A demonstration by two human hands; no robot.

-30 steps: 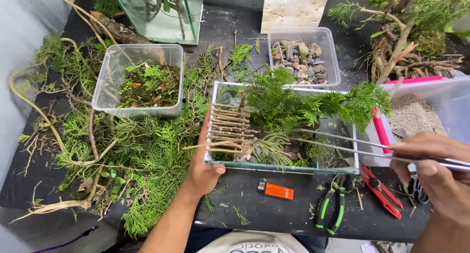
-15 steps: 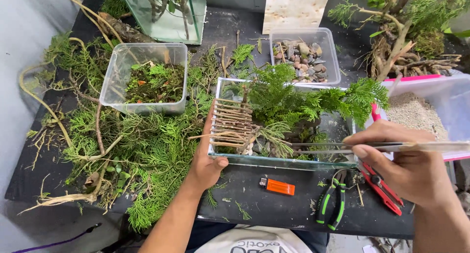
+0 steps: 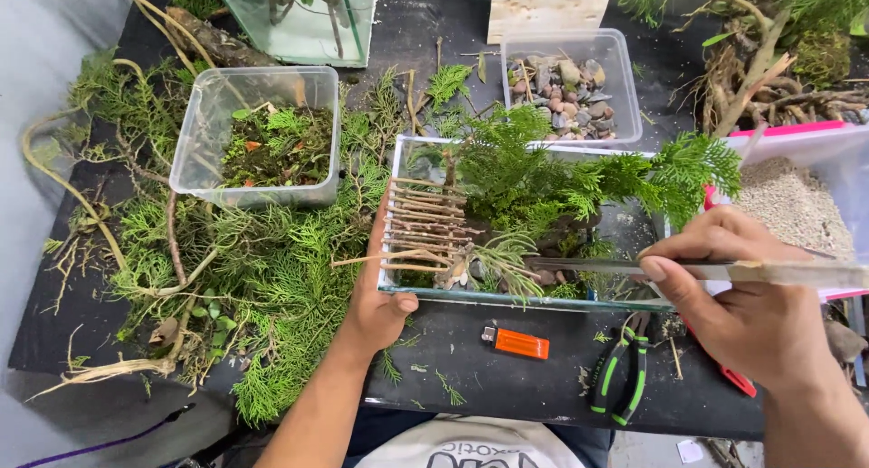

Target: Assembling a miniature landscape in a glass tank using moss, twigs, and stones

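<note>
A small glass tank (image 3: 396,216) stands in the middle of the black table, filled with green fern-like sprigs (image 3: 543,183), pale grassy plants and a fence of thin twigs (image 3: 421,228) along its left side. My left hand (image 3: 378,300) grips the tank's near left corner, thumb on the front rim. My right hand (image 3: 747,305) holds long metal tweezers (image 3: 625,266) that reach leftwards into the tank; their tips lie among the plants near the front glass.
An orange lighter (image 3: 516,342) and green-handled pliers (image 3: 620,377) lie in front of the tank. A tub of moss (image 3: 262,138), a tub of pebbles (image 3: 566,83), a bin of sand (image 3: 792,201), loose greenery (image 3: 272,278) and roots surround it.
My right hand has moved left and up over the table's front, pushing the tweezers further into the tank. My left hand stays on the tank's corner.
</note>
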